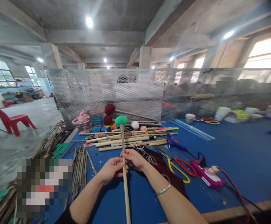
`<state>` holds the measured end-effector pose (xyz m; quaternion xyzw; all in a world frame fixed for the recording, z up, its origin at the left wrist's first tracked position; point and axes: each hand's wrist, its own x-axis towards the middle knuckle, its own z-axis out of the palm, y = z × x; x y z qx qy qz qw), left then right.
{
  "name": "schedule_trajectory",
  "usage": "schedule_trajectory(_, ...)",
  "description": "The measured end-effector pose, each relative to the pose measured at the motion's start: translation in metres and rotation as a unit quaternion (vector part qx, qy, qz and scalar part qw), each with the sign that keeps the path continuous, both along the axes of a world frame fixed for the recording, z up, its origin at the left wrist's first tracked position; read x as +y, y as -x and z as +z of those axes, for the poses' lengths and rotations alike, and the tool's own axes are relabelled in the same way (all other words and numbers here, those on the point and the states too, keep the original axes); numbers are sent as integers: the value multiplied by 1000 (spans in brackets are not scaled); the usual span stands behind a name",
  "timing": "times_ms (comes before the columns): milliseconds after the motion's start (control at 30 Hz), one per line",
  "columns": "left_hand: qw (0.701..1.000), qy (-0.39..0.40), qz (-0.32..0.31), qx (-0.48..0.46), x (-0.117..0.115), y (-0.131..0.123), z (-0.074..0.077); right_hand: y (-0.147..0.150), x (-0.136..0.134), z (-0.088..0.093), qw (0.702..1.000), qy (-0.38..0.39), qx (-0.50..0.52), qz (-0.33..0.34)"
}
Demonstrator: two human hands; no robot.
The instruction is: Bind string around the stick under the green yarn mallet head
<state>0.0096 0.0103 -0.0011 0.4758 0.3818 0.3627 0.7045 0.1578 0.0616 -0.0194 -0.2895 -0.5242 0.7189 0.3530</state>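
Left hand (pixel 111 171) + right hand (pixel 134 160) pinching one pale wooden stick (pixel 126 194), puffy green head (pixel 121 120) up top; two round dark-red balls (pixel 109 109) behind.

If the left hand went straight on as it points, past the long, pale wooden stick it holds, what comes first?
Probably the bare right hand, which holds the same stick nearer its rounded green head; exact depth is hard to judge.

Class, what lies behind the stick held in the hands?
Behind the held stick, pale wooden sticks lie crosswise on the blue table. The held stick covers a strip of them; what its green ball hides cannot be seen.
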Motion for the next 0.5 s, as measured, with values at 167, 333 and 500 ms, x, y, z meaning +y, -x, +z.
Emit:
schedule_trajectory(167, 997, -18, 55, 46, 2, -2, -7, 5, 2, -3, 996, -58, -7, -64)
schedule_trajectory(333, 997, -3, 63, 41, 4, -2, -8, 5, 3, -5, 997, -45, -24, -62)
schedule_trajectory(500, 999, 39, 0, -31, 2, 0, -4, 2, 0, -1, 1000, -21, -4, -22)
